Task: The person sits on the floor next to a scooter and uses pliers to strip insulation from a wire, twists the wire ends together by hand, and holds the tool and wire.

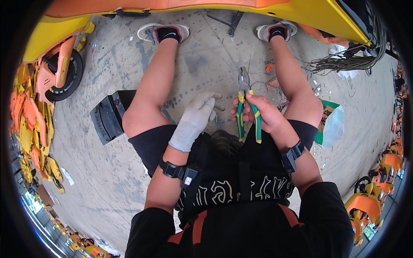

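My right hand (263,112), bare, is closed around a pair of combination pliers (244,81) with green and yellow handles. The metal jaws point away from me, and the handles are spread a little apart. Beside it, my left hand (198,111) wears a pale grey knit glove whose fingertips look bare. Its fingers are loosely bent and apart, and I see nothing in them. Both hands hover over my lap, between my knees, without touching each other.
A yellow and orange vehicle body (172,5) spans the far edge. Left of my knee lies a black plastic part (107,118). A green and white bag (333,124) stands by my right knee. Wires (352,64) hang at the far right; yellow and orange panels (32,116) pile up left.
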### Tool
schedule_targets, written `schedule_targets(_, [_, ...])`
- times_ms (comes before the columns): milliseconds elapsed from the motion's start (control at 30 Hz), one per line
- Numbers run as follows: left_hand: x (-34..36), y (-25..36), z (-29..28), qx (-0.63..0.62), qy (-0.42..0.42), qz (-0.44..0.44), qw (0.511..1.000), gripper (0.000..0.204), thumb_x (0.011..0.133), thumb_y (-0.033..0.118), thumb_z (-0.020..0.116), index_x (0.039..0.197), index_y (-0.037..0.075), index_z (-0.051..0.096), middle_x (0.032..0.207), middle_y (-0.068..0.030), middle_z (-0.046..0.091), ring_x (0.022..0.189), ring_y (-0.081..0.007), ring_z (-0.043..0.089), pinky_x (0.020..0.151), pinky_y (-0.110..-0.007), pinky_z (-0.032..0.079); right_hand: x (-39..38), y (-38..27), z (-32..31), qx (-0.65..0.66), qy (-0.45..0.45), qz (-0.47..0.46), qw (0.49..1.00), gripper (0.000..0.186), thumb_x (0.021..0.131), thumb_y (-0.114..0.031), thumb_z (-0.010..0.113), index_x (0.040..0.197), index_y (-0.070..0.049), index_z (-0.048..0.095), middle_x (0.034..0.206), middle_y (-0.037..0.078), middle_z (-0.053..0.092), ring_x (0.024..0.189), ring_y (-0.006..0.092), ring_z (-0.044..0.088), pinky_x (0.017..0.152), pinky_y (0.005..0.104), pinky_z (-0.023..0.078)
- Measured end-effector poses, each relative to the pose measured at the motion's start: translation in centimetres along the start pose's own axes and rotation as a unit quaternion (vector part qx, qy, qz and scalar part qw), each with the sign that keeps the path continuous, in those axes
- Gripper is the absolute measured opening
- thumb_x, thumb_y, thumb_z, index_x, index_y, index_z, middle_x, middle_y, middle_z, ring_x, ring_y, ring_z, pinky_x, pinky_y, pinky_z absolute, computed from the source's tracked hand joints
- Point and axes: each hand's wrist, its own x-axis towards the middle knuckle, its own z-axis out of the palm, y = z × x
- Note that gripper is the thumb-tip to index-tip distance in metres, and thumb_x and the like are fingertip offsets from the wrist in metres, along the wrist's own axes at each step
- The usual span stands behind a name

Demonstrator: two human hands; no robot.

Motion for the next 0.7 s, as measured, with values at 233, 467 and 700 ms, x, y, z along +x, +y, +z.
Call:
schedule_targets(233, [-0.3, 0.1, -0.2, -0.080, 0.018, 0.015, 0.997, 0.027, 0.103, 0.018, 0.041, 0.110, -0.004, 0.056, 0.085, -0.0095, 0.067, 0.053, -0.0081, 0.042, 0.053, -0.024, 0.039, 0.1, 0.6, 0.1, -0.236, 0.026, -0.001, 0.972, 0.033, 0.098, -0.028, 0.058, 0.107, 0.002, 0.068, 0.108, 0.010, 0.069, 0.091, 0.0155, 0.062, 0.084, 0.0277, 0.049])
schedule_targets(467, [-0.2, -0.2, -0.6, -0.119, 0.007, 0.027, 0.992, 0.027, 0.104, 0.022, 0.044, 0.105, -0.002, 0.056, 0.078, -0.0052, 0.062, 0.055, -0.0078, 0.042, 0.052, -0.022, 0.034, 0.0, 0.7, 0.6, -0.368, -0.024, -0.047, 0.928, 0.023, 0.095, -0.017, 0.064, 0.100, 0.005, 0.068, 0.113, 0.006, 0.063, 0.098, 0.0125, 0.057, 0.083, 0.0259, 0.047])
schedule_targets(700, [-0.4, 0.1, -0.4, -0.120, -0.006, 0.019, 0.993, 0.027, 0.104, 0.023, 0.046, 0.102, -0.001, 0.058, 0.074, -0.0020, 0.058, 0.056, -0.0072, 0.042, 0.053, -0.021, 0.034, 0.0, 1.2, 0.4, -0.446, -0.025, -0.102, 0.889, 0.019, 0.090, -0.015, 0.070, 0.093, 0.003, 0.068, 0.117, 0.008, 0.060, 0.107, 0.0163, 0.055, 0.088, 0.0282, 0.045])
